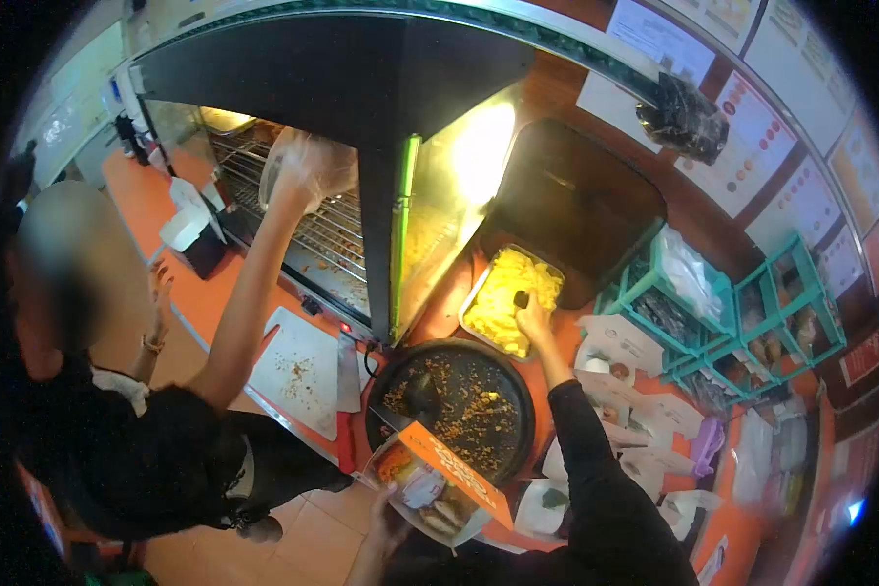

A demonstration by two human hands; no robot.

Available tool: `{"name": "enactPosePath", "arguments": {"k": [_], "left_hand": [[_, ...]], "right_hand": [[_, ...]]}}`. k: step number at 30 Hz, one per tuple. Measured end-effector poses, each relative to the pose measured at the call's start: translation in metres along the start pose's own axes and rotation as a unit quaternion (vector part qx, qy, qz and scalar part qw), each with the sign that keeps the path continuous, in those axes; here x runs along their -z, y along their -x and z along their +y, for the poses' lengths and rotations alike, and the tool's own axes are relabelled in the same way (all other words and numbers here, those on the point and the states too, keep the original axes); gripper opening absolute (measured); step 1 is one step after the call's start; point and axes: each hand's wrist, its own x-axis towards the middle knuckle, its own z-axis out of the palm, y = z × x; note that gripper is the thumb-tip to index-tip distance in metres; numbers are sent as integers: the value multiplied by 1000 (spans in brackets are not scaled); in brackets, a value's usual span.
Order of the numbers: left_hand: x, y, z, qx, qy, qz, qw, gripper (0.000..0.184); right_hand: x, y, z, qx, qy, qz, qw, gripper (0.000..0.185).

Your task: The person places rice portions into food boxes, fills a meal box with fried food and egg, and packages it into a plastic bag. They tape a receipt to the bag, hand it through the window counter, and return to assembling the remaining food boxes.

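Note:
My left hand [389, 516] grips the side of an open cardboard takeaway box [467, 523] with an orange lid flap [456, 473]. Inside the box lie orange food, a small clear-wrapped packet [423, 487] and brown pieces. My right hand [532, 318] reaches over a metal tray [466, 314] heaped with yellow food chunks [511, 284]. Its fingers are closed round a dark-handled utensil [522, 299], whose lower end is hidden in the food. Between my arms stands a round black pan [523, 415] with brown crumbs and a dark utensil [422, 394] in it.
A co-worker's gloved hand [314, 168] reaches into the lit warming cabinet [381, 195] on the left. A knife [348, 391] lies by a crumb-strewn white board [303, 366]. Several open boxes [620, 342] and green baskets [689, 283] stand to the right.

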Motion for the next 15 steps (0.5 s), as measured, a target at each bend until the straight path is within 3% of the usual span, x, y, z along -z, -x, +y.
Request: {"name": "enactPosePath", "arguments": {"k": [1, 3, 5, 9, 13, 15], "left_hand": [[0, -6, 0, -2, 3, 0, 1000, 72], [0, -17, 1, 3, 4, -3, 1000, 72], [-2, -25, 0, 8, 32, -24, 999, 71], [0, -44, -4, 38, 33, -45, 998, 71], [-1, -50, -5, 58, 22, -46, 997, 70], [-3, -51, -8, 43, 27, -19, 999, 68]], "right_hand": [[26, 12, -2, -13, -44, -8, 999, 46], [8, 3, 49, -12, 12, 10, 1000, 53], [7, 32, 67, 74, -39, 20, 996, 44], [0, 87, 41, 113, -62, -11, 992, 43], [-33, 90, 44, 186, 71, 70, 978, 67], [-37, 95, 51, 189, 112, 54, 974, 70]]}}
